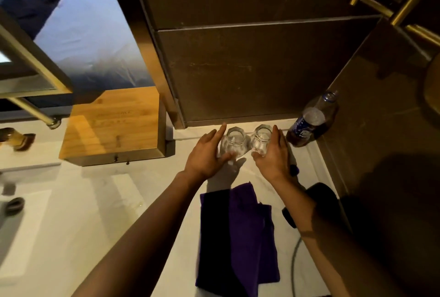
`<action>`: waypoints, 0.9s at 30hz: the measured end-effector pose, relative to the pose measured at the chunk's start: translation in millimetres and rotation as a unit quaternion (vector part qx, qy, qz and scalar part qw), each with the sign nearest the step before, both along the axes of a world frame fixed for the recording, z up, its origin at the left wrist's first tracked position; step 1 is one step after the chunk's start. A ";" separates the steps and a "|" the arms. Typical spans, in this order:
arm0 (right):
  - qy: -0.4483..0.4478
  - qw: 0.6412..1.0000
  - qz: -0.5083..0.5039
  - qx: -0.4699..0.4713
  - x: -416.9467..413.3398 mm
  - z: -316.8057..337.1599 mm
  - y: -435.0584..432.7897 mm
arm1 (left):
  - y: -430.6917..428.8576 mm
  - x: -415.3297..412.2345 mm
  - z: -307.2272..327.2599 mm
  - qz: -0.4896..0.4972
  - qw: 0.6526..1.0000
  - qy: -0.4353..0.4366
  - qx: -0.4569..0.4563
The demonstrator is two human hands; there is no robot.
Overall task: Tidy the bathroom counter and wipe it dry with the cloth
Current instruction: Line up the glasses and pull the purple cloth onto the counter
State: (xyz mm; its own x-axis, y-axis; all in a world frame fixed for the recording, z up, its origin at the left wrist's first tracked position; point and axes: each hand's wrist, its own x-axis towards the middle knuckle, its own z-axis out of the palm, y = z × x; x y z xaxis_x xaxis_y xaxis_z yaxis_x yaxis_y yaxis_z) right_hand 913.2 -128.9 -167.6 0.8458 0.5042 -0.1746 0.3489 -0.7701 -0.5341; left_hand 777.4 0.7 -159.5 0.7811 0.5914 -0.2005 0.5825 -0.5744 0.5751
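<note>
- Left hand (206,156), fingers spread wide, cups the left glass (232,143).
- Purple cloth (238,237) lies on the surface (95,213) at 6 o'clock from both glasses.
- Right hand (273,155), also spread, cups the right glass (261,138).

Purple cloth (240,237) flat beside upright glasses (247,140)

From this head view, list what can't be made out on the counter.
- Black rounded object by the right wall: the right forearm covers part, so it can't be identified.
- Plastic bottle's blue label: print too small.
- Two clear faceted glasses: the left hand and right hand hide their outer sides.
</note>
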 end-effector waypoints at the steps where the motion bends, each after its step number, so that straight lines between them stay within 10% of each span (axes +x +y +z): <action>1: -0.015 0.999 -0.011 0.031 -6.4 2.2 -7.3 | -0.2 -14.6 2.6 0.003 1.000 -0.007 0.005; 8: -0.006 0.963 -0.061 0.263 -110.5 -5.0 -67.2 | 6.1 -193.2 1.1 0.060 0.997 -0.046 0.025; 16: -0.083 0.983 0.122 -0.112 -189.3 -78.7 -104.0 | 7.1 -405.7 -37.4 0.127 0.989 0.053 0.060; 27: -0.138 0.970 0.075 -0.187 -237.3 -92.1 -91.4 | -4.5 -543.7 -80.8 0.113 0.973 0.168 0.112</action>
State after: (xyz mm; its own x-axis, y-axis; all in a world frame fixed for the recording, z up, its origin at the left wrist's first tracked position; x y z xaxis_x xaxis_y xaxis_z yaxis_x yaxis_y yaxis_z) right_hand 675.9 -220.3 -259.8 0.8088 0.5696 -0.1463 0.5610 -0.8219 -0.0981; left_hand 233.7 -3.8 -240.3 0.5395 0.7979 -0.2688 0.8414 -0.4993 0.2067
